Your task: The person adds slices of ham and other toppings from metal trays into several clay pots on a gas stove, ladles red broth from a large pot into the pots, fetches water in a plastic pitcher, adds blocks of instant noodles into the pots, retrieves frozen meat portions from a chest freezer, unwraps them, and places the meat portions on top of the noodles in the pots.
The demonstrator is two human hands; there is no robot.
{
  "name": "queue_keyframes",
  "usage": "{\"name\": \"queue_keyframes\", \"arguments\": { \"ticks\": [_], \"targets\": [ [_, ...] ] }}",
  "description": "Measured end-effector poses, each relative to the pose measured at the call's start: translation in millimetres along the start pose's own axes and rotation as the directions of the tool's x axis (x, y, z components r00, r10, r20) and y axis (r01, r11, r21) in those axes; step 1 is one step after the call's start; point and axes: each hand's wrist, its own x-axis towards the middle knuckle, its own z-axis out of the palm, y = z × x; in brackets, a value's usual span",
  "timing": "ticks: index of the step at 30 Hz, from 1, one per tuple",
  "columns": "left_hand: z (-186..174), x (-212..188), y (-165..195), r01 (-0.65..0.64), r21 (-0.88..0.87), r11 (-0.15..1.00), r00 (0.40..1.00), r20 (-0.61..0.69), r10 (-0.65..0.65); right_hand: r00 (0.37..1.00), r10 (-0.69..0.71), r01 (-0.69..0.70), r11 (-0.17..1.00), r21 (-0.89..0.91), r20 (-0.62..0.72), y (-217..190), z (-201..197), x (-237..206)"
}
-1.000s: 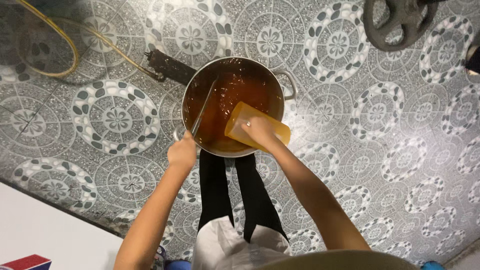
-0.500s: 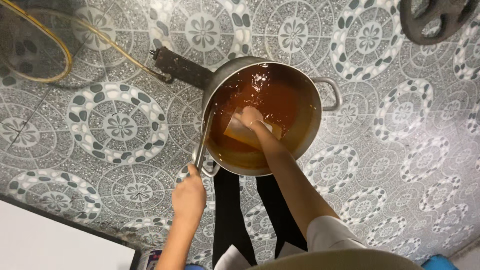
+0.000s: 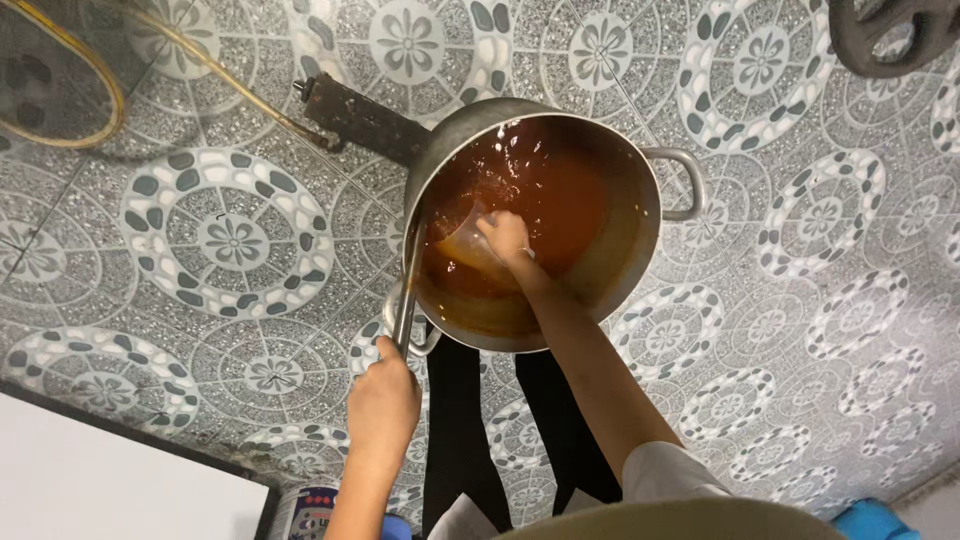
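Note:
A large metal pot (image 3: 646, 215) stands on the patterned tile floor, partly filled with orange-red liquid (image 3: 570, 200). My right hand (image 3: 506, 240) reaches down inside it and grips a yellowish container (image 3: 462, 246), which is dipped into the liquid and mostly covered by it. My left hand (image 3: 384, 402) is just outside the near rim, closed around the end of a long metal utensil handle (image 3: 407, 290). That handle leans over the rim into the pot; its lower end is hidden in the liquid.
A dark metal burner part (image 3: 358, 120) lies against the pot's far left side, joined to a yellow hose (image 3: 110, 95). A dark iron ring (image 3: 890, 35) sits at top right. My black-clad legs (image 3: 455, 430) stand by the pot. A white surface (image 3: 100, 480) and a can (image 3: 310, 512) are at bottom left.
My right hand has pushed the yellowish container from above the surface down into the liquid. My left hand has slid from the pot's rim back along the utensil handle.

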Motion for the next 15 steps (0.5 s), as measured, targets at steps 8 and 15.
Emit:
{"name": "queue_keyframes", "arguments": {
  "ticks": [8,15],
  "targets": [
    [-3.9,7.8,7.6,0.147,-0.049,0.988,0.987,0.080,-0.142,0.995,-0.071,0.061,0.987,0.152,0.064,29.9,-5.3,-28.7],
    [-20.8,13.7,6.2,0.123,0.056,0.991,0.992,0.033,-0.125,0.972,-0.136,0.003,0.823,0.568,0.192,48.7,-38.7,-78.0]
  ]
}}
